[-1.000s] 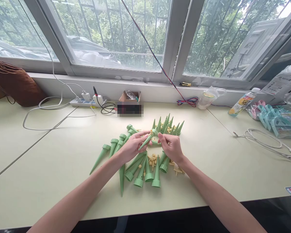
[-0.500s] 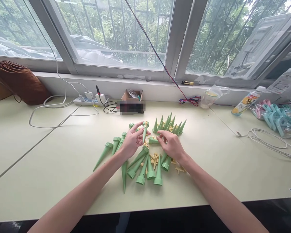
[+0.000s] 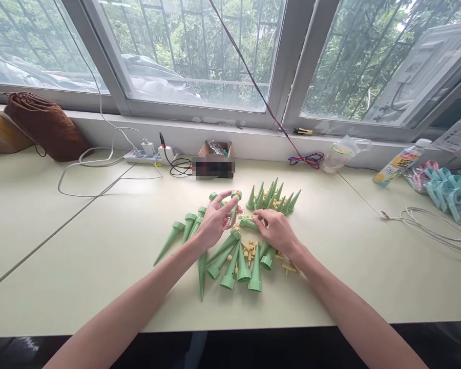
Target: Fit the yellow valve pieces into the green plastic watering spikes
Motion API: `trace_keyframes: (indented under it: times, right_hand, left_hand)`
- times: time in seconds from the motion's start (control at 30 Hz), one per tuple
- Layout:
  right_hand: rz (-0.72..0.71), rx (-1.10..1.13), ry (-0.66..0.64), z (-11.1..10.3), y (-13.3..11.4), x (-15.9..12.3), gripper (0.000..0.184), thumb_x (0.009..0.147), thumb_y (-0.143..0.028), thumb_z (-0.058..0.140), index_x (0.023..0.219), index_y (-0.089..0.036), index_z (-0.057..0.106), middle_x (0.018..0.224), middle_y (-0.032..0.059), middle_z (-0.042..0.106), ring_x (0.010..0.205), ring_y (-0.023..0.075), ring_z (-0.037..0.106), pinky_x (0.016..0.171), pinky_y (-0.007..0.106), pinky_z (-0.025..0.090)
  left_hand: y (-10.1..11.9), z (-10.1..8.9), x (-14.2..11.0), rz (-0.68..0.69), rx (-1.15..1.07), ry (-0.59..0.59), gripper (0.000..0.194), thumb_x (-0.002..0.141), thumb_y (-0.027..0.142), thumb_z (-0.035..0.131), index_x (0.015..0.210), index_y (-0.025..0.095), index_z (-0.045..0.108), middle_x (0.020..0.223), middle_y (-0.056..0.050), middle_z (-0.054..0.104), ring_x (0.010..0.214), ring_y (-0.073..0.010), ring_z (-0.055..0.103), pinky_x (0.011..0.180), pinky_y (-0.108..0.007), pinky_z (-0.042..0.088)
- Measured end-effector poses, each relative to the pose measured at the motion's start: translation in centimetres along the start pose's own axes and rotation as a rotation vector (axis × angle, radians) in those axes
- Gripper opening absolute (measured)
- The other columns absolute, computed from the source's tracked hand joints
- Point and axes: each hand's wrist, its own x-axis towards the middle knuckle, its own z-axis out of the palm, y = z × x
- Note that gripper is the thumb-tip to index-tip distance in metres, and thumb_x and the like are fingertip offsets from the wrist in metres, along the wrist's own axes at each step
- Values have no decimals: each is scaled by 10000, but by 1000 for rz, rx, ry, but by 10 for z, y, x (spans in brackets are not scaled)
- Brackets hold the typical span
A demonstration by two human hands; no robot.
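My left hand [image 3: 214, 221] is closed around a green plastic watering spike [image 3: 233, 213], its capped end up with a small yellow fitting showing at the top. To the right, my right hand [image 3: 275, 226] has thumb and fingers pinched together, beside another green spike [image 3: 247, 222] that lies on the table. What sits in that pinch is too small to make out. Several loose spikes [image 3: 255, 274] lie fanned out below the hands, around a pile of yellow fittings [image 3: 249, 251]. Behind the right hand, several spikes [image 3: 271, 196] stand point up among more yellow pieces.
A power strip [image 3: 132, 158] with white cables and a small open box [image 3: 215, 149] are at the back. A bottle [image 3: 399, 164], a plastic cup [image 3: 336, 154], bagged clips [image 3: 449, 189] and a coiled white cable [image 3: 418, 223] occupy the right. A brown bag [image 3: 48, 125] leans at far left.
My left hand has turned the spike more upright and drawn away from my right hand. The right hand has dropped slightly toward the lying spike, its fingers pinching there.
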Motion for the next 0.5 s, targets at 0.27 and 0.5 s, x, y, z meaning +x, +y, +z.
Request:
trace_keyframes:
  times: [0.27, 0.5]
  right_hand:
    - [-11, 50, 64, -2, -1, 0, 156, 938, -203, 542, 964, -167, 692, 926, 85, 735, 795, 208, 665, 717, 320, 515]
    - [-37, 119, 94, -3, -1, 0, 195, 960, -247, 512, 981, -169, 689, 892, 73, 729, 708, 182, 639, 664, 302, 509]
  left_hand:
    - [-2, 1, 2, 70, 106, 50, 573, 761, 436, 761, 1215, 180, 521, 666, 10, 625, 420, -54, 422, 399, -180, 226]
    - [-1, 5, -2, 136, 225, 90, 622, 763, 464, 727, 1257, 152, 512, 640, 6, 639, 387, -54, 371, 383, -194, 227]
